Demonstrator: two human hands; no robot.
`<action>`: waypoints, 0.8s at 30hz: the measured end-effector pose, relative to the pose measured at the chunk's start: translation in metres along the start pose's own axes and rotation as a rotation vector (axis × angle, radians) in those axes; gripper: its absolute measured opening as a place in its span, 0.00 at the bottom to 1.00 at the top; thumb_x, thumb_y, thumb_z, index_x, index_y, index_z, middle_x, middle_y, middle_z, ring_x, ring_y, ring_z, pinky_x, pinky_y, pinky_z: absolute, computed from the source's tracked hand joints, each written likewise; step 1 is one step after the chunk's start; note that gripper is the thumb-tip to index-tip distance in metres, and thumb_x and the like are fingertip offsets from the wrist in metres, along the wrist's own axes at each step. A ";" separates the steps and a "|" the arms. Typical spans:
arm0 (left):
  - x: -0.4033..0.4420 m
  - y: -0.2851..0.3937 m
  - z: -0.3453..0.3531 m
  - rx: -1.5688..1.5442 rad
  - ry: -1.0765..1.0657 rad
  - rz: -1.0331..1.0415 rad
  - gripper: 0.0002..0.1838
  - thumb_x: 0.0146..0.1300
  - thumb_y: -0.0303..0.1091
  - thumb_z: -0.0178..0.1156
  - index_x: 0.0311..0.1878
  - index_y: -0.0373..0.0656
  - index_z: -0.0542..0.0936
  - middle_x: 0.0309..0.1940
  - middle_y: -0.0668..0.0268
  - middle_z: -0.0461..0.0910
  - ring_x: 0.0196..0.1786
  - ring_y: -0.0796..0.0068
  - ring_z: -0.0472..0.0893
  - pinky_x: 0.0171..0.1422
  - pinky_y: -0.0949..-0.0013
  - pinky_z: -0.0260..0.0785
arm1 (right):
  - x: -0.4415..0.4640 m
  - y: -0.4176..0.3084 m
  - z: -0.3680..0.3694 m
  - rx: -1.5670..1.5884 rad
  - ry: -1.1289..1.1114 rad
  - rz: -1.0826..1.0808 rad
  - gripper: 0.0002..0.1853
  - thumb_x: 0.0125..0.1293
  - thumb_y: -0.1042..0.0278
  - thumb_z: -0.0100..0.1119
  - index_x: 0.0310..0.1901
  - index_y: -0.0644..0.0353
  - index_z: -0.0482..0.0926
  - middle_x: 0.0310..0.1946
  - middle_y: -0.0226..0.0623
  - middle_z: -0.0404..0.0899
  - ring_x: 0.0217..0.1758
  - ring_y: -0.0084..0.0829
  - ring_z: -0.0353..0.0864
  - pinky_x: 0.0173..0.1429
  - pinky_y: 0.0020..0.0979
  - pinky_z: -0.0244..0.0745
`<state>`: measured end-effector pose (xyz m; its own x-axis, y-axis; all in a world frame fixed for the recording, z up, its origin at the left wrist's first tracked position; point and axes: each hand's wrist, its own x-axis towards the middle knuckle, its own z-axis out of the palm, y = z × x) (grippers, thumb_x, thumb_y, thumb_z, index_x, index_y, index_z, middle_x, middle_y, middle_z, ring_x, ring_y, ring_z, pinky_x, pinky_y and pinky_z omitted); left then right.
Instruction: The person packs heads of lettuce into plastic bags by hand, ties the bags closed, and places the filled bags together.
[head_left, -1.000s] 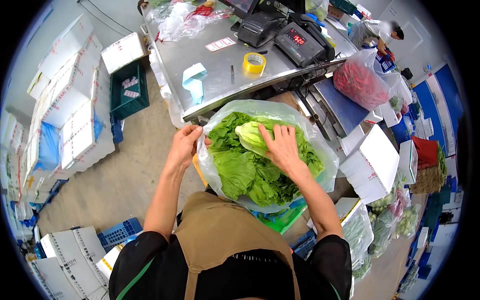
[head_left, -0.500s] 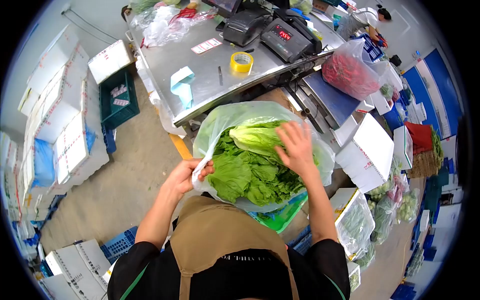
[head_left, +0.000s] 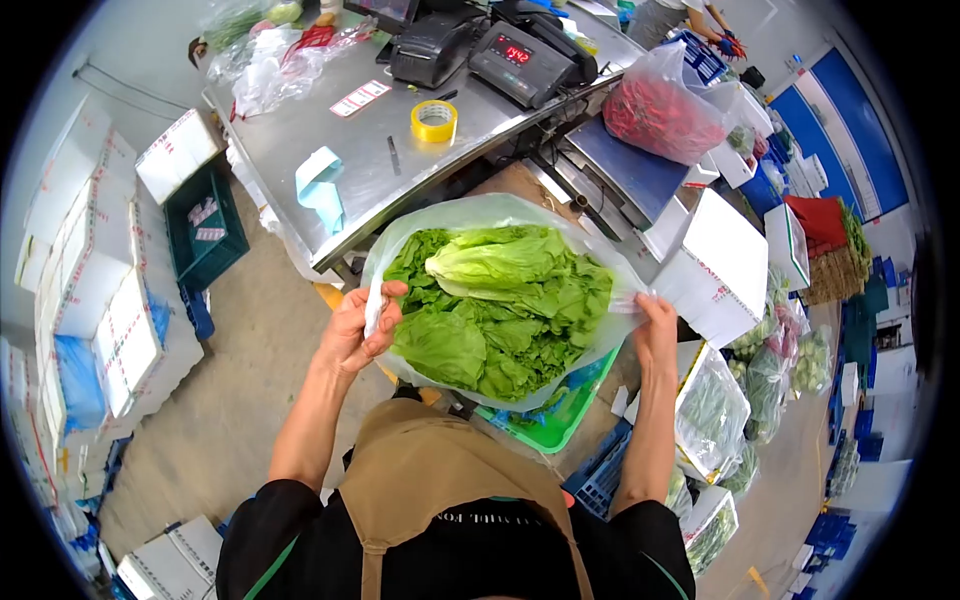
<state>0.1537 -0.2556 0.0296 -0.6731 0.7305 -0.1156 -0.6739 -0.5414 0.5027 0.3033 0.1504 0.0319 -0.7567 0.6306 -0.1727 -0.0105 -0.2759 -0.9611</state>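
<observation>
A translucent plastic bag [head_left: 590, 238] is spread wide in front of me, full of leafy green lettuce [head_left: 500, 310]. One paler head of lettuce [head_left: 490, 262] lies on top, its stem end to the left. My left hand [head_left: 362, 325] pinches the bag's left rim between thumb and fingers. At the opposite side, my right hand [head_left: 655, 325] grips the right rim. Beneath the bag shows part of a bright green basket [head_left: 565, 425].
A steel table [head_left: 270, 165] ahead carries yellow tape [head_left: 433, 121], a light-blue strip [head_left: 320, 190] and a scale display [head_left: 515, 55]. A bag of red peppers [head_left: 660, 115] sits on a platform scale [head_left: 625, 175]. White foam boxes [head_left: 715, 265] stand right; more stack left. Another person [head_left: 665, 15] works at the back.
My right hand has left the lettuce on top and now holds the bag's right rim. The bag's mouth is stretched wider. The display reading has dropped slightly, and my view has shifted.
</observation>
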 end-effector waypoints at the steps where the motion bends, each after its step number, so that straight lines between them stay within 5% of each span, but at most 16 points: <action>1: 0.004 0.003 0.007 0.006 -0.028 -0.001 0.12 0.66 0.27 0.51 0.50 0.31 0.74 0.22 0.62 0.75 0.12 0.82 0.67 0.11 0.82 0.58 | -0.005 -0.013 0.015 0.065 -0.042 0.042 0.14 0.59 0.70 0.62 0.42 0.72 0.77 0.35 0.38 0.80 0.28 0.27 0.78 0.35 0.31 0.75; 3: 0.009 0.005 0.026 0.001 -0.037 0.014 0.09 0.68 0.27 0.49 0.44 0.32 0.74 0.21 0.63 0.73 0.08 0.85 0.62 0.08 0.82 0.52 | -0.017 -0.043 0.043 0.189 -0.134 0.122 0.12 0.59 0.71 0.61 0.39 0.72 0.77 0.33 0.38 0.80 0.27 0.27 0.77 0.33 0.33 0.76; 7: 0.010 0.032 0.062 0.050 -0.153 0.018 0.09 0.69 0.28 0.46 0.44 0.32 0.73 0.20 0.65 0.71 0.07 0.87 0.58 0.07 0.82 0.49 | -0.017 -0.078 0.072 0.008 -0.212 -0.056 0.09 0.58 0.70 0.62 0.34 0.67 0.76 0.26 0.35 0.77 0.22 0.26 0.74 0.27 0.31 0.74; 14: 0.011 0.072 0.116 0.087 -0.439 0.051 0.11 0.70 0.27 0.43 0.43 0.27 0.71 0.20 0.59 0.71 0.05 0.85 0.59 0.05 0.80 0.48 | -0.039 -0.138 0.101 0.156 -0.289 -0.226 0.06 0.57 0.74 0.60 0.31 0.69 0.77 0.23 0.38 0.77 0.21 0.25 0.74 0.27 0.30 0.76; 18: 0.014 0.070 0.110 -0.054 -0.306 -0.006 0.11 0.69 0.27 0.45 0.42 0.26 0.71 0.18 0.58 0.71 0.04 0.84 0.58 0.04 0.79 0.47 | -0.042 -0.135 0.099 0.129 -0.259 -0.154 0.08 0.57 0.74 0.59 0.35 0.70 0.76 0.28 0.40 0.78 0.25 0.29 0.78 0.29 0.32 0.78; 24: 0.056 0.049 0.059 0.371 0.031 -0.146 0.08 0.67 0.29 0.49 0.41 0.34 0.73 0.22 0.65 0.75 0.12 0.83 0.68 0.10 0.80 0.54 | 0.001 -0.068 0.069 0.071 -0.161 0.047 0.07 0.57 0.75 0.58 0.35 0.69 0.76 0.30 0.41 0.80 0.28 0.32 0.80 0.34 0.38 0.80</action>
<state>0.1006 -0.2171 0.0982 -0.5913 0.7725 -0.2314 -0.6109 -0.2418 0.7539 0.2579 0.1202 0.1122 -0.8525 0.4928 -0.1745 -0.0146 -0.3560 -0.9344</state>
